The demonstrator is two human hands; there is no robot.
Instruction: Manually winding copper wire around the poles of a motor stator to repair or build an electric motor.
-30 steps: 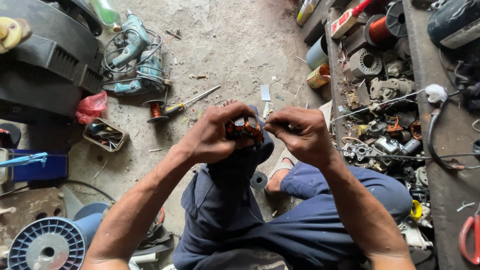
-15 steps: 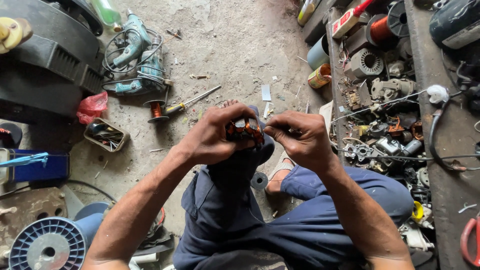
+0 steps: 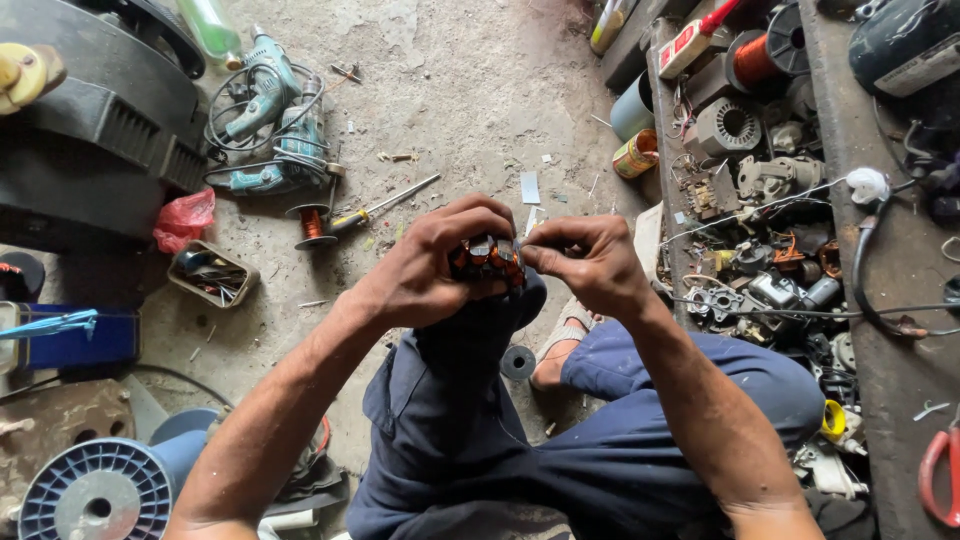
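My left hand (image 3: 435, 262) grips a small motor part wound with copper wire (image 3: 487, 259), holding it above my knee, which is in dark blue trousers. My right hand (image 3: 588, 262) pinches at the part's right side with thumb and forefinger; what it pinches is too small to make out. Most of the part is hidden by my fingers.
Two teal power drills (image 3: 270, 130) with coiled cords lie on the concrete floor at upper left. A screwdriver (image 3: 385, 205), a copper wire spool (image 3: 311, 225), a red bag (image 3: 185, 220) and a small parts tray (image 3: 210, 272) lie nearby. A cluttered bench (image 3: 880, 330) of motor parts runs along the right. A blue spool (image 3: 95, 495) sits at lower left.
Both hands stay on the wound part; the fingers have shifted only slightly.
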